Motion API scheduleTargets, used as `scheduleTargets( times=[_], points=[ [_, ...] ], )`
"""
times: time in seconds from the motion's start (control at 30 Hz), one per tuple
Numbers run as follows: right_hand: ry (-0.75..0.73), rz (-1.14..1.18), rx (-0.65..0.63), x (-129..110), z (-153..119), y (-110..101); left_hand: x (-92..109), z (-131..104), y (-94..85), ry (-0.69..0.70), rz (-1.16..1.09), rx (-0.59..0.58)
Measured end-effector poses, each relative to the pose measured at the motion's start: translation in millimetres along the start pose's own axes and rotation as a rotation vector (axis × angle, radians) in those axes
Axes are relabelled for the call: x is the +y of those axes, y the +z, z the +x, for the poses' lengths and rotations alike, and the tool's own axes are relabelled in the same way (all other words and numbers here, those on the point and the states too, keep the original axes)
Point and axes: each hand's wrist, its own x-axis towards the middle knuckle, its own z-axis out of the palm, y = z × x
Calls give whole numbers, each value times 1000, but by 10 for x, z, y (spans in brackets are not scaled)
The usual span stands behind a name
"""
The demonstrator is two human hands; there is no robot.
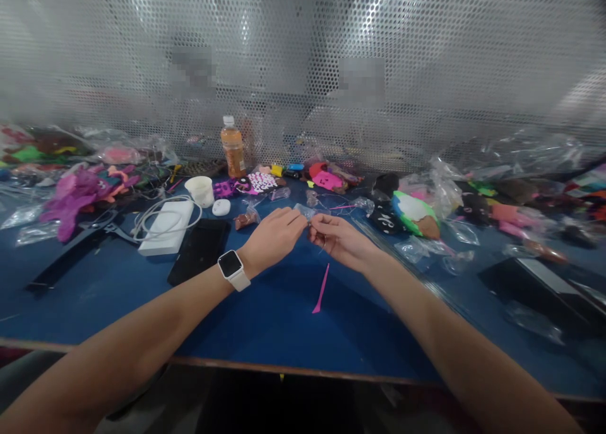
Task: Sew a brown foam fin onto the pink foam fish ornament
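Note:
My left hand point(277, 237), with a white watch point(231, 265) on its wrist, is closed, fingertips pinched near the middle of the blue table. Touching or nearly touching it, my right hand point(338, 237) has thumb and fingers pressed together. Something small and dark sits between the two sets of fingertips, too small to name. A thin strand hangs below the right fingers. On the table below the hands lies a pink modelling tool point(322, 289). Just left of my left hand is a brown lump in clear wrap point(246, 218).
Left are a black phone point(199, 251), a white box point(166, 228) with a cable, a paper cup point(201, 192) and scissors point(71, 248). A drink bottle point(233, 150) stands behind. Right are a green-white clay piece point(416, 214), thin wires and a black box point(540, 292).

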Motion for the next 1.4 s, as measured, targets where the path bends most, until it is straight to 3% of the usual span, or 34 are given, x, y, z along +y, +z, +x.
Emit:
scheduleTargets(
  times=[0.1, 0.23, 0.47, 0.57, 0.8, 0.87, 1.1, 1.23, 1.4],
  points=[
    [-106, -58, -15, 12, 12, -19, -1, 6, 23, -68, -142, 74],
    [-281, -316, 4, 30, 21, -70, 5, 11, 26, -166, -304, 130],
    [-431, -600, 110, 9, 33, -80, 6, 4, 23, -115, -237, 104],
    [-387, -552, 145, -30, 24, -53, 25, 7, 9, -52, -148, 102],
    [50, -148, 82, -46, -20, 9, 72, -14, -37, 72, -49, 38],
    [69, -129, 90, -17, -6, 7, 80, -19, -30, 76, -47, 24],
    [-407, -572, 219, 45, 30, -56, 63, -12, 50, -251, -322, 1],
    [-510, -854, 135, 32, -12, -35, 37, -9, 54, -344, -478, -32],
    [-576, -1067, 164, 11, -35, -30, 47, 13, 18, -404, -582, -44]
  ],
)
